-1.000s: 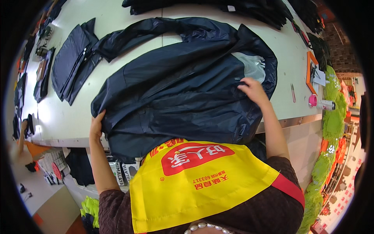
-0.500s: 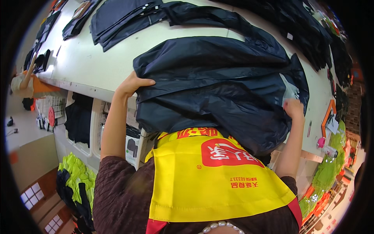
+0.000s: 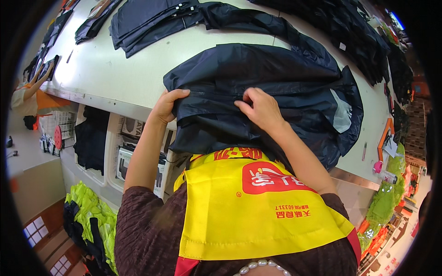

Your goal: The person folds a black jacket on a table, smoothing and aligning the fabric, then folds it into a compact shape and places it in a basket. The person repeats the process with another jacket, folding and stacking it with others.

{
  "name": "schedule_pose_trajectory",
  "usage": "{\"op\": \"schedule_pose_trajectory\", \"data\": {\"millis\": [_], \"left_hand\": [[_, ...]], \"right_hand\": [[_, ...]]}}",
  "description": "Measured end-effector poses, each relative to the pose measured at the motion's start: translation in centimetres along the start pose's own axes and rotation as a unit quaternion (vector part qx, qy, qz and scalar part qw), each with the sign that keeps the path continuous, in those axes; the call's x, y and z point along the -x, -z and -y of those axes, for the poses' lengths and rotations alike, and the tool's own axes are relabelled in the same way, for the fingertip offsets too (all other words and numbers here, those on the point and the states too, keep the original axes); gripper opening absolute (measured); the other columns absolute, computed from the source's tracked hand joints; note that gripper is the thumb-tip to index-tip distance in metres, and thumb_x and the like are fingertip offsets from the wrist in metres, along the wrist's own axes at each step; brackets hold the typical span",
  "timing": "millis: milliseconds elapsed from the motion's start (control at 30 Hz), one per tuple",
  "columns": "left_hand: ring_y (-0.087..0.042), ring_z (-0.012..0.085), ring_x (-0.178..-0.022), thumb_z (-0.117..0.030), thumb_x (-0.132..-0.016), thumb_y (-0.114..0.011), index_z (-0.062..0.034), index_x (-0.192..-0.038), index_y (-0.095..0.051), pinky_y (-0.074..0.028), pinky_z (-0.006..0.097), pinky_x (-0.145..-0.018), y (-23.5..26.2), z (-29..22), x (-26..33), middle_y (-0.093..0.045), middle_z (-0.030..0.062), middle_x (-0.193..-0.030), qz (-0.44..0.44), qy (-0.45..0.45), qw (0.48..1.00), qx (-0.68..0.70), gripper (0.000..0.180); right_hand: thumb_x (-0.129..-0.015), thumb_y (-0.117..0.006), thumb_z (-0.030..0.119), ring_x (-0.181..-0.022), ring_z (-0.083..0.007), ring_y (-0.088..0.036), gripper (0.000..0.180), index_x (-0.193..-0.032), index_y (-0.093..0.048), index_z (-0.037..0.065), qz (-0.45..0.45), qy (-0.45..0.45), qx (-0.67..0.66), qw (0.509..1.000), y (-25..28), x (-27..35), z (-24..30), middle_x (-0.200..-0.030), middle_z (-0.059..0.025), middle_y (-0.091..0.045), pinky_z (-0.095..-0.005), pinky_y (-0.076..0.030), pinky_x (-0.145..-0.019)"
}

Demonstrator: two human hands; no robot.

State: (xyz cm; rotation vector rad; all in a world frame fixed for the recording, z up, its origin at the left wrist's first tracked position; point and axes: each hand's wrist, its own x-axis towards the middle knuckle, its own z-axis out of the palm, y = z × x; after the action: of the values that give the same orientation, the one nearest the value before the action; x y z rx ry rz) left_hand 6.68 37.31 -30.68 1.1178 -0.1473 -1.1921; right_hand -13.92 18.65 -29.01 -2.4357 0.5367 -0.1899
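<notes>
A dark navy jacket (image 3: pixel 271 73) lies folded on the pale table (image 3: pixel 115 78), its lower part hanging over the near edge. My left hand (image 3: pixel 168 105) grips the jacket's left edge beside a zip line. My right hand (image 3: pixel 260 110) presses down on the middle of the folded jacket, fingers on the seam. A grey lining patch (image 3: pixel 341 115) shows at the jacket's right side. A yellow apron (image 3: pixel 258 202) covers my front below the hands.
More dark garments lie at the table's far left (image 3: pixel 147 18) and far right (image 3: pixel 350 27). Small tools and a pink object (image 3: pixel 378 166) sit at the right end. Below the table edge are boxes, dark cloth (image 3: pixel 90 138) and lime-green fabric (image 3: pixel 90 216). Another person's arm (image 3: pixel 32 87) shows far left.
My right hand came from the jacket's right edge to its middle. My left hand slid right along the near edge, and the jacket is folded narrower.
</notes>
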Motion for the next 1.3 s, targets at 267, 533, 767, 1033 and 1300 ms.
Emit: {"op": "schedule_pose_trajectory", "data": {"millis": [267, 533, 767, 1033, 1300], "left_hand": [[-0.062, 0.0259, -0.095, -0.004, -0.073, -0.061, 0.0049, -0.122, -0.047, -0.050, 0.035, -0.088, 0.0, 1.8, 0.2, -0.060, 0.0166, -0.111, 0.039, -0.013, 0.997, 0.067, 0.052], [-0.058, 0.0320, -0.106, -0.006, -0.074, -0.058, 0.0059, -0.129, -0.039, -0.046, 0.040, -0.094, 0.8, 1.3, 0.7, -0.055, 0.0200, -0.119, 0.052, -0.040, 0.998, 0.025, 0.059], [-0.056, 0.0207, -0.103, -0.016, -0.077, -0.069, 0.0061, -0.120, -0.052, -0.041, 0.030, -0.093, 2.0, -1.8, 0.7, -0.058, 0.0124, -0.114, -0.120, -0.150, 0.946, -0.261, 0.052], [-0.056, 0.0267, -0.102, -0.024, -0.071, -0.075, 0.0092, -0.118, -0.053, -0.040, 0.032, -0.093, 8.4, -1.8, -2.2, -0.060, 0.0172, -0.111, -0.199, -0.110, 0.872, -0.433, 0.062], [-0.058, 0.0237, -0.097, -0.047, -0.073, -0.071, 0.0068, -0.121, -0.051, -0.044, 0.033, -0.083, 7.3, -6.4, -2.2, -0.060, 0.0147, -0.109, -0.178, 0.054, 0.876, -0.445, 0.075]], "right_hand": [[-0.076, -0.069, 0.035, -0.070, -0.0293, -0.064, 0.044, -0.093, -0.065, -0.006, -0.016, -0.160, -0.174, 0.971, -1.9, 1.0, -1.4, -0.077, -0.0198, -0.065, -0.0324, -0.049, -0.067], [-0.078, -0.069, 0.019, -0.061, -0.0193, -0.061, 0.020, -0.081, -0.066, -0.001, -0.159, -0.099, -0.301, 0.935, -3.7, 0.1, -0.5, -0.069, -0.0126, -0.064, -0.0277, -0.047, -0.060], [-0.071, -0.058, 0.023, -0.079, -0.0335, -0.062, 0.017, -0.078, -0.066, 0.009, -0.080, -0.207, 0.037, 0.974, 4.1, -0.5, -4.6, -0.080, -0.0139, -0.065, -0.0439, -0.049, -0.068], [-0.072, -0.070, 0.025, -0.076, -0.0314, -0.061, 0.021, -0.075, -0.062, 0.006, -0.191, -0.361, 0.034, 0.912, 17.7, 10.2, -24.8, -0.076, -0.0136, -0.065, -0.0374, -0.048, -0.068], [-0.078, -0.058, 0.025, -0.078, -0.0310, -0.062, 0.020, -0.081, -0.064, 0.006, -0.073, -0.373, 0.160, 0.911, 20.4, 9.4, -22.0, -0.083, -0.0144, -0.065, -0.0378, -0.049, -0.070]]}}
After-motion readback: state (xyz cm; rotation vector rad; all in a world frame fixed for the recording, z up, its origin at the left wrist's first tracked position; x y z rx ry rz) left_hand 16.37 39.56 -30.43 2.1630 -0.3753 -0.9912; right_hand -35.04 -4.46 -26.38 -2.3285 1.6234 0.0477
